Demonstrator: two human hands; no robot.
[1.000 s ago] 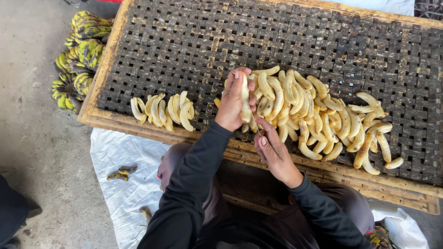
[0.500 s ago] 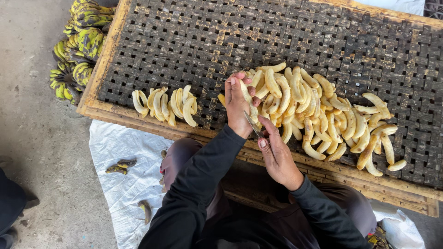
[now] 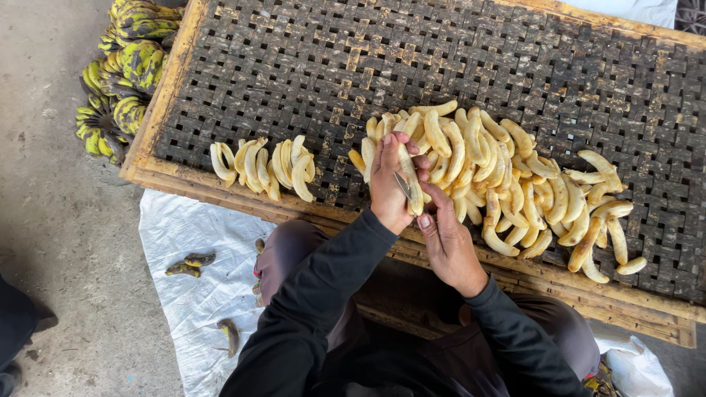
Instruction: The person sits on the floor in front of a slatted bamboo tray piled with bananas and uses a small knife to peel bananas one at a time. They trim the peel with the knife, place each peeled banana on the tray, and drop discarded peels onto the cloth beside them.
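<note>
My left hand point(image 3: 385, 185) holds a peeled pale yellow banana point(image 3: 412, 187) upright over the near edge of a big pile of peeled bananas point(image 3: 515, 184). My right hand point(image 3: 446, 239) is just below it, gripping a small knife point(image 3: 403, 184) whose thin blade lies against the banana. Both hands hover over the front of a dark woven bamboo tray point(image 3: 441, 66) with a wooden frame. A smaller row of peeled bananas point(image 3: 265, 165) lies to the left on the same tray.
Bunches of unpeeled green-yellow bananas point(image 3: 121, 73) lie on the concrete floor beyond the tray's left corner. A white sheet point(image 3: 187, 287) under my knees carries a few dark peels point(image 3: 190, 263). The tray's wooden front rail point(image 3: 220, 192) runs just before my hands.
My left hand has brought the banana slightly down and right, closer to my right hand. The piles on the tray have not moved.
</note>
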